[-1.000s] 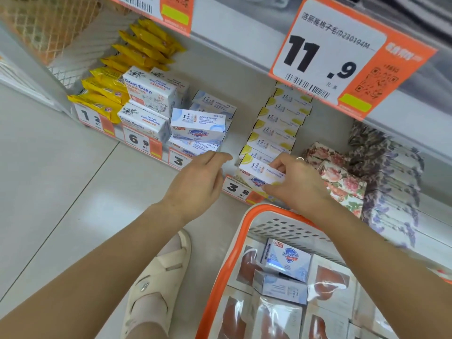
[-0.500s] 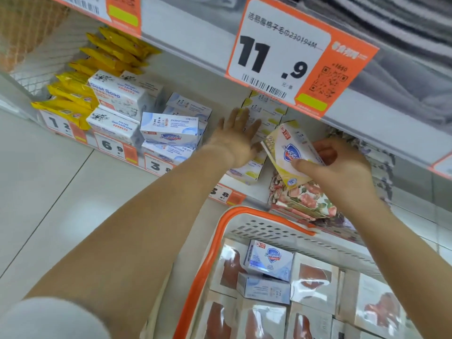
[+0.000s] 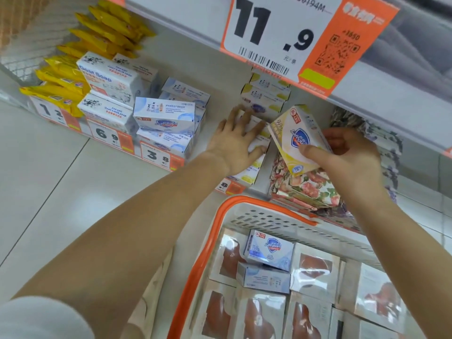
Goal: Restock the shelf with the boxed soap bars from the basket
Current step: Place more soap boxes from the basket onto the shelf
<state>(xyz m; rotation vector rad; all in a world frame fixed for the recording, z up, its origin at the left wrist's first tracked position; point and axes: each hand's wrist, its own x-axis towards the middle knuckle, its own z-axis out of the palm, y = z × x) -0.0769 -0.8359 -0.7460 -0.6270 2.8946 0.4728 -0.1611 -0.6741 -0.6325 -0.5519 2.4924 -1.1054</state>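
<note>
Head view: white shelf (image 3: 220, 69), pale tiled floor (image 3: 61, 192), orange-rimmed basket (image 3: 264, 214).

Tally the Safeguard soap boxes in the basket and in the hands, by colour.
Blue-and-white boxes in the basket: 2, one upper and one lower.
Yellow box held in the right hand: 1.
Left hand holds none, resting on shelf stock.
Total: 3.

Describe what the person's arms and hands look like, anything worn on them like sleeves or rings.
Both forearms are bare down to the hands. The left hand and the right hand wear no gloves, and no watch or bracelet shows at either wrist. At the bottom left corner a white sleeve covers the upper left arm. No ring can be made out on either hand.
</note>
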